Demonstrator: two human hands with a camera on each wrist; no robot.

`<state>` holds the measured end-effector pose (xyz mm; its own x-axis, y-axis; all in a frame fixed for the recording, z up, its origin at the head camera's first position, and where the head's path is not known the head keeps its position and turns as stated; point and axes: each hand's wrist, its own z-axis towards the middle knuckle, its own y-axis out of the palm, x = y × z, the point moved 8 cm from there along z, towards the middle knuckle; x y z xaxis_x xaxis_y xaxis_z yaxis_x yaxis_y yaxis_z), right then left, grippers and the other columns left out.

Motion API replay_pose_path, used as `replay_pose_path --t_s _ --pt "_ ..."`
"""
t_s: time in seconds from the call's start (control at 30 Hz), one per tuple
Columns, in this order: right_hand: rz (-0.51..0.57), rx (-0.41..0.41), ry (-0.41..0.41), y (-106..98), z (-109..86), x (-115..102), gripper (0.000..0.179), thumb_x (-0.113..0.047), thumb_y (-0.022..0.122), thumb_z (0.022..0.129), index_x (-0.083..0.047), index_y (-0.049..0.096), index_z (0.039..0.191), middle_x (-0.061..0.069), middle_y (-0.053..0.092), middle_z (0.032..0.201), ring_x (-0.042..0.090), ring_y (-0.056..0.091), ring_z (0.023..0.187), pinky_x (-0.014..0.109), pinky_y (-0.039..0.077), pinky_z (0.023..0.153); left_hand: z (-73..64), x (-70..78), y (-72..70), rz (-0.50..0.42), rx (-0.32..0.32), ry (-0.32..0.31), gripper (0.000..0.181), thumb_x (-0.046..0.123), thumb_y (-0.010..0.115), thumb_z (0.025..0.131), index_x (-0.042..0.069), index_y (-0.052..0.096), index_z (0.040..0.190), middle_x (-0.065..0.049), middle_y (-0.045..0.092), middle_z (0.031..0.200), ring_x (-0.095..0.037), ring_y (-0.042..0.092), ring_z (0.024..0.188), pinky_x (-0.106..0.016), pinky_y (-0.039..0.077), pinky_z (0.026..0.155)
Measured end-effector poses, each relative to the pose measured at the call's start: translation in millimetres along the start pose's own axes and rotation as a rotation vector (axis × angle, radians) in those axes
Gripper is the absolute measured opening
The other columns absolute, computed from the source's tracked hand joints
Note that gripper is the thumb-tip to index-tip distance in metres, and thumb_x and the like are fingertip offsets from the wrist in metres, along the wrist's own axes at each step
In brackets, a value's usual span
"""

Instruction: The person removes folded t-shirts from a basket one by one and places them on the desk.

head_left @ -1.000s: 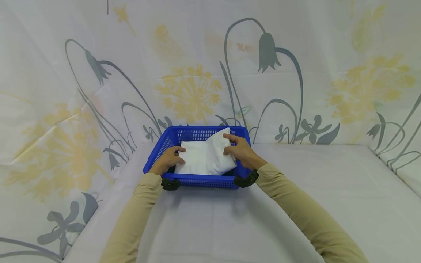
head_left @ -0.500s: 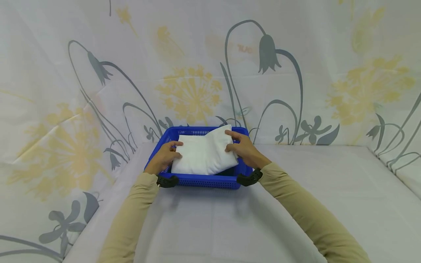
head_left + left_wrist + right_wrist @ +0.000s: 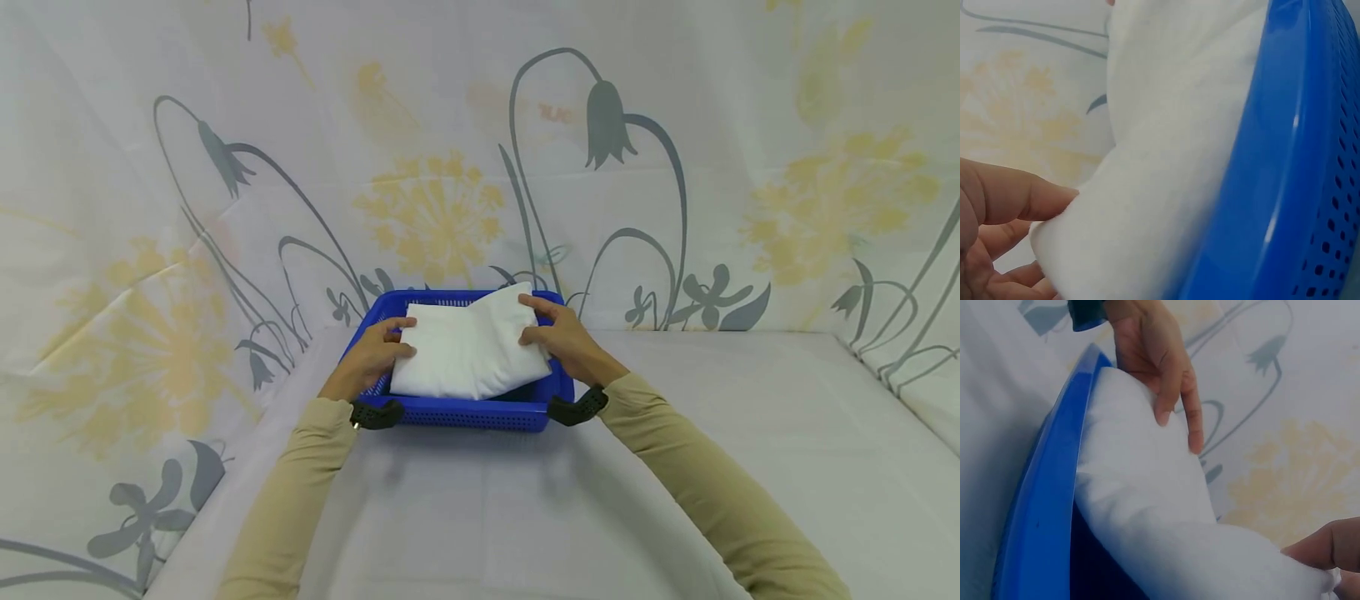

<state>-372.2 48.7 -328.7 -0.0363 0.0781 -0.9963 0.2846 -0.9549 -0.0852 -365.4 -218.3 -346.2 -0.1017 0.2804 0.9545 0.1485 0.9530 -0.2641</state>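
A folded white cloth (image 3: 467, 350) is held in the mouth of a blue perforated plastic basket (image 3: 465, 411), its right part raised higher than the left. My left hand (image 3: 371, 357) pinches the cloth's left edge; in the left wrist view the thumb of that hand (image 3: 1013, 200) lies on top and the other fingers go behind. On the opposite edge, my right hand (image 3: 566, 337) pinches the cloth between thumb and fingers. The right wrist view has the cloth (image 3: 1141, 456) bending between both hands, with dark space below it in the basket (image 3: 1047, 506). The basket's bottom is mostly hidden.
The basket stands on a pale cloth-covered table (image 3: 712, 433), near the back. Behind and to the left hangs a white curtain (image 3: 450, 100) with grey and yellow flower prints. Black wrist devices (image 3: 577, 407) sit close to the basket's front rim.
The cloth has been raised slightly out of the basket by both hands, and its left edge now lies higher. The left hand has shifted a little left, the right hand a little right.
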Motion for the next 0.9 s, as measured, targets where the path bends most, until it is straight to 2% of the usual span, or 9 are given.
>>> replay_pose_path --t_s 0.13,0.27,0.47,0.6,0.77,0.9 --pt "0.024 0.010 0.013 -3 -0.9 -1 0.078 0.005 0.065 0.079 -0.013 0.039 0.150 0.013 0.035 0.147 0.029 0.042 0.122 0.043 0.038 0.100 -1.6 4.6 2.6 -0.044 -0.009 0.005 0.059 -0.008 0.053 0.093 0.005 0.037 0.148 -0.025 0.038 0.138 -0.033 0.047 0.115 -0.042 0.044 0.092" --pt "0.025 0.019 0.009 -6 -4.0 -5 0.077 0.003 0.068 0.079 -0.013 0.040 0.149 0.011 0.034 0.150 0.029 0.044 0.122 0.043 0.040 0.098 -3.5 10.3 5.1 -0.084 -0.003 0.011 0.061 -0.009 0.052 0.093 0.005 0.035 0.149 -0.024 0.037 0.141 -0.033 0.047 0.116 -0.046 0.043 0.094" --pt "-0.110 0.048 -0.003 -15 -10.5 -11 0.076 -0.007 0.073 0.080 -0.016 0.041 0.149 0.007 0.024 0.157 0.029 0.031 0.136 0.045 0.037 0.102 -8.0 17.4 9.9 -0.105 0.002 0.014 0.063 -0.006 0.052 0.093 0.008 0.033 0.151 -0.019 0.035 0.147 -0.033 0.046 0.118 -0.048 0.045 0.092" --pt "-0.175 0.068 -0.018 -21 -13.5 -13 0.077 -0.012 0.075 0.081 -0.018 0.041 0.149 0.011 0.025 0.156 0.030 0.027 0.138 0.047 0.035 0.105 -9.7 22.7 13.4 -0.101 0.010 0.031 0.062 -0.002 0.053 0.094 0.009 0.033 0.151 -0.016 0.034 0.149 -0.033 0.046 0.119 -0.049 0.045 0.091" --pt "-0.169 0.081 -0.051 -27 -17.8 -16 0.077 -0.013 0.075 0.081 -0.019 0.041 0.149 0.011 0.027 0.155 0.030 0.032 0.136 0.048 0.038 0.101 -11.7 28.5 16.2 -0.129 0.034 0.061 0.062 0.002 0.057 0.094 0.010 0.035 0.151 -0.013 0.035 0.149 -0.027 0.050 0.114 -0.038 0.050 0.083" --pt "-0.120 0.081 -0.063 -32 -22.9 -16 0.076 -0.010 0.074 0.082 -0.019 0.040 0.150 0.010 0.029 0.154 0.030 0.039 0.130 0.047 0.043 0.095 -13.8 30.5 20.9 -0.145 0.019 0.080 0.070 0.004 0.066 0.090 0.014 0.035 0.152 -0.011 0.038 0.147 -0.016 0.059 0.092 -0.023 0.051 0.064"
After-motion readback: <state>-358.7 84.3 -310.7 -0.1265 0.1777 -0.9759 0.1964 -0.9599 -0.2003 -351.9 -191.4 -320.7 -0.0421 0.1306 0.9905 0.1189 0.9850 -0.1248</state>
